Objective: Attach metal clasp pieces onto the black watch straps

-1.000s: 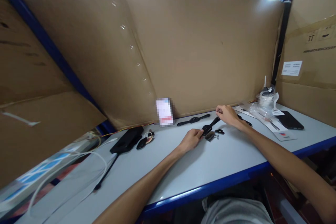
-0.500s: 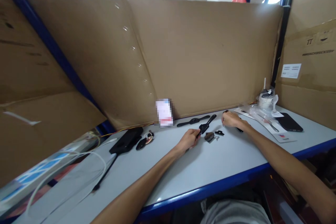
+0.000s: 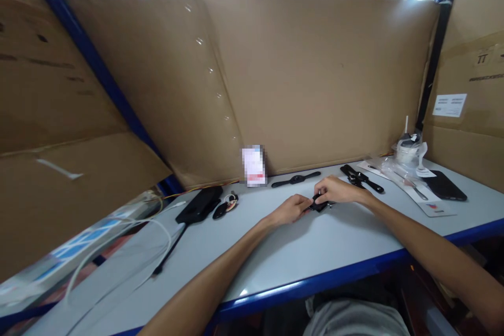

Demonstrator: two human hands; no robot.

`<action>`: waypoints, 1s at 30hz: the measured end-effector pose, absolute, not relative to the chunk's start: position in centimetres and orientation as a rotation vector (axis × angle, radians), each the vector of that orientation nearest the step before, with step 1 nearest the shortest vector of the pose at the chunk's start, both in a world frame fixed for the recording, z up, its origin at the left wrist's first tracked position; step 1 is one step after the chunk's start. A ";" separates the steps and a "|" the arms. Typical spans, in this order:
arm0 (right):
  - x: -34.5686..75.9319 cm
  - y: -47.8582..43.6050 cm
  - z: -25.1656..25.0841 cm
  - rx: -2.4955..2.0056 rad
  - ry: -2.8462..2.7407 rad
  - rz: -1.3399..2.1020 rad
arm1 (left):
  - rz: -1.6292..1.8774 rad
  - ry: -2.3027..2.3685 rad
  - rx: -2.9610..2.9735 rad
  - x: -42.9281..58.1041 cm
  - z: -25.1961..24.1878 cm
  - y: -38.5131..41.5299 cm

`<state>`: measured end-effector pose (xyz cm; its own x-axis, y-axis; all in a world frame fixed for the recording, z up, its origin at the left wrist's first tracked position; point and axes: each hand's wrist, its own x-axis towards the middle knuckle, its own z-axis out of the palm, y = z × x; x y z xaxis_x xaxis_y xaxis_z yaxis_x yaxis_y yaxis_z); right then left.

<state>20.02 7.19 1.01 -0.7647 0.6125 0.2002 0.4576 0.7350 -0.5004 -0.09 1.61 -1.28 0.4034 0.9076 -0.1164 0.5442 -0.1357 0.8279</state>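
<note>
One broad cardboard panel (image 3: 315, 84) stood behind you, over one pale table (image 3: 236, 257) with a blue edge. Your two bare hands met near the middle of that table, and the step in hand looked like close, two-handed work on one small part. The next move seemed to call for a steady left pinch, with only light pressure from the right fingers. Your left hand (image 3: 290, 210) had its thumb and forefinger drawn nearly together on the near-left edge of that part; your right hand (image 3: 337, 189) curled over it from the other side, fingertips closed down on it. Off to your left lay one black case (image 3: 200, 205) with a dark cable. At the far right were one dark phone (image 3: 445, 185) and, just behind it, one plastic cup (image 3: 407, 153). One upright rectangular thing (image 3: 254, 166), its front blurred, stood before the panel. Of the long black pieces, one strap-like piece (image 3: 296, 179) lay alone behind your hands, and at least two black handled pieces (image 3: 372, 184) lay close together beyond your right hand. One bunch of keys (image 3: 219, 211) sat beside the case. Smallest was the small dark piece (image 3: 319, 207) between your fingertips, partly hidden, with shiny bits (image 3: 332, 203) beside it that I could not count.
</note>
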 end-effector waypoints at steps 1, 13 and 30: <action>20.0 7.6 0.8 -0.814 -2.572 0.697 | 0.521 1.249 1.825 -0.1 -1.2 1.6; 23.8 11.2 1.5 -1.444 -2.119 0.094 | 0.663 1.659 1.928 -2.1 -1.7 3.8; 20.2 7.4 -0.8 -1.184 -2.518 0.099 | 0.612 2.099 2.256 -5.2 -3.2 6.4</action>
